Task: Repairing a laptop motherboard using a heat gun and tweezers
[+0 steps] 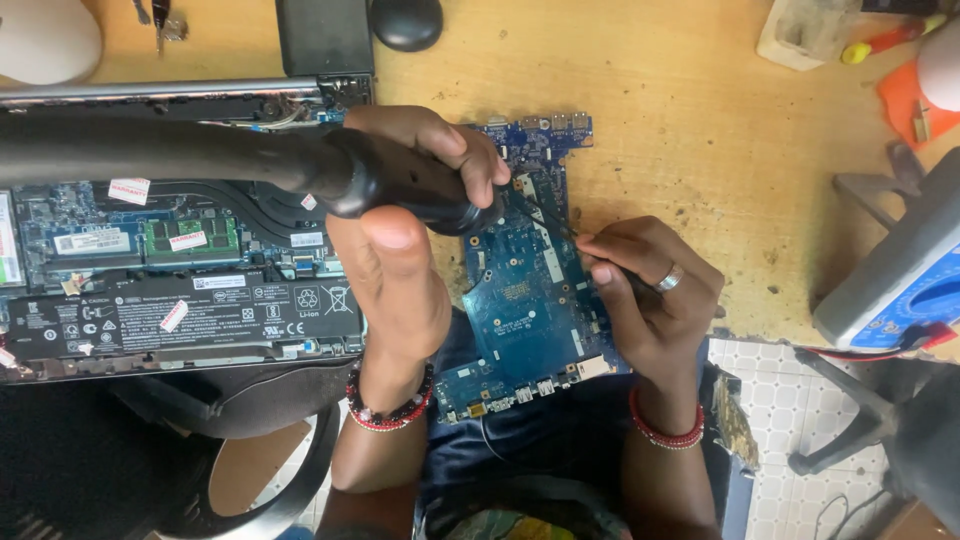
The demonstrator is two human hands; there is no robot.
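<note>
Small white-and-red stickers (pixel 129 190) sit on the opened laptop's (pixel 180 260) parts, left of the hands; a long black battery label (pixel 200 310) with white markings lies below them

You have a blue circuit board (pixel 520 300) lying flat at the near edge of the wooden bench, its lower end overhanging toward your lap. It is long and irregular in outline, with a row of ports at the top end and more connectors along the bottom edge. Over its upper part you hold a thick black handpiece (pixel 400 180), its barrel running in from the left and angled down. Across the board's upper right lies a thin black probe (pixel 545 218), tilted diagonally.
</note>
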